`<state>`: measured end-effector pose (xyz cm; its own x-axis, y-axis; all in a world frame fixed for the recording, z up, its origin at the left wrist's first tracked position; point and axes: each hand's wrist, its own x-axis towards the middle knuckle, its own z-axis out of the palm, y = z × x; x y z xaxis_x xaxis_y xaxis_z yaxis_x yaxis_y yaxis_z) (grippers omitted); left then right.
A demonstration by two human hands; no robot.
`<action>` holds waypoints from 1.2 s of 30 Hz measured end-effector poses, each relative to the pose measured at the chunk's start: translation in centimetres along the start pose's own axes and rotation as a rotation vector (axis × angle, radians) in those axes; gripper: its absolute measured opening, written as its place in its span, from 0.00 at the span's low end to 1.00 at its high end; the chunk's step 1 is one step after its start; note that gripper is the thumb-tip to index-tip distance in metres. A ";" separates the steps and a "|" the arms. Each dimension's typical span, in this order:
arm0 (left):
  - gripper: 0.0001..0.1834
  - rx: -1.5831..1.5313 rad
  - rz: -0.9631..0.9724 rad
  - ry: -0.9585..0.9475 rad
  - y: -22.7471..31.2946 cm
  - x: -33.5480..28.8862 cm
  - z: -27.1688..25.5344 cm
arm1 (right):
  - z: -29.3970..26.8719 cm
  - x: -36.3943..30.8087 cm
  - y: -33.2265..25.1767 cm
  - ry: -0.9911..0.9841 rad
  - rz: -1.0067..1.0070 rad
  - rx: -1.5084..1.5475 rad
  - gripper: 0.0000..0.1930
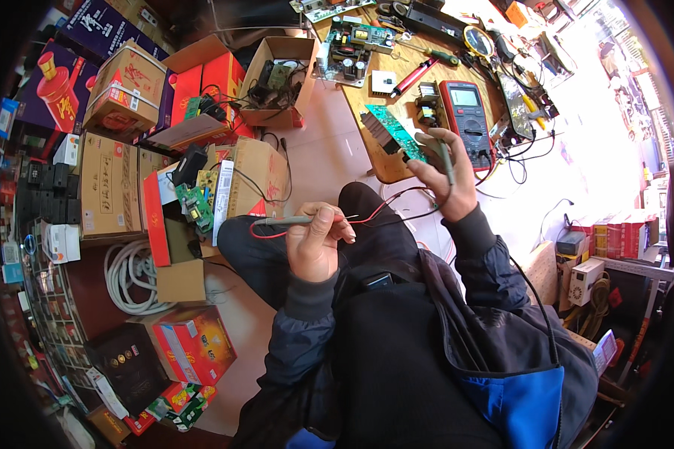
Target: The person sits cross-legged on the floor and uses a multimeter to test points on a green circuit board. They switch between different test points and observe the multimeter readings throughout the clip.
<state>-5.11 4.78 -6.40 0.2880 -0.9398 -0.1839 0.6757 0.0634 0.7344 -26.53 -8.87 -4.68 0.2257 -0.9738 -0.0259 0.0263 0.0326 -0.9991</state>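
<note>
Over my lap, my left hand (316,243) is closed around a grey test probe (281,221) with a red lead; its thin metal tip points right. My right hand (451,179) is at the table edge, with a second grey test probe (447,162) between its fingers and a black lead trailing from it. The thumb and a finger of that hand are at the near end of a green circuit board (398,129) with a brown finned heat sink (380,133). Whether they grip the board, I cannot tell. Beyond the hand lies a red multimeter (468,112) with leads plugged in.
The wooden table (367,153) also bears another circuit board (350,49), a red pen-shaped tool (414,77), a screwdriver (442,57) and a magnifier (479,42). Open cardboard boxes (277,112) with electronics stand left, near a coiled white cable (127,277). Shelving (636,266) is at right.
</note>
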 end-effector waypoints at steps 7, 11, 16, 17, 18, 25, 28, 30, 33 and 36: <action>0.12 -0.010 0.014 -0.030 -0.1 1.5 0.5 | -2.4 0.2 -1.3 -0.055 0.137 0.336 0.28; 0.13 -0.011 0.014 -0.013 -0.2 1.8 1.0 | -3.1 1.2 -0.9 -0.178 0.252 0.677 0.32; 0.14 -0.012 0.006 -0.021 -0.4 1.9 1.3 | -3.9 1.0 -1.3 -0.172 0.319 0.952 0.44; 0.14 -0.012 0.009 -0.026 -0.4 1.8 1.3 | -4.0 1.0 -1.4 -0.179 0.297 0.983 0.44; 0.14 -0.018 0.010 -0.029 -0.5 1.8 1.3 | -4.1 1.1 -1.6 -0.275 0.263 1.107 0.40; 0.13 -0.023 0.011 -0.024 -0.6 1.7 1.1 | -4.0 0.5 -2.2 -0.229 0.265 1.250 0.46; 0.13 -0.014 0.013 -0.028 -0.5 1.8 1.1 | -4.0 0.5 -2.2 -0.222 0.265 1.288 0.46; 0.14 0.001 0.013 -0.027 -0.5 1.8 1.1 | -4.1 0.5 -2.2 -0.232 0.250 1.252 0.45; 0.16 0.018 0.015 -0.028 -0.6 1.8 1.1 | -4.2 0.5 -2.2 -0.223 0.250 1.224 0.44; 0.13 -0.013 0.015 -0.044 -0.5 1.9 1.0 | -4.1 0.5 -2.3 -0.236 0.251 1.237 0.44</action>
<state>-5.58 2.61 -6.49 0.2681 -0.9527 -0.1433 0.6800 0.0818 0.7286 -30.47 -10.34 -2.48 0.5189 -0.8516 -0.0748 0.8117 0.5182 -0.2693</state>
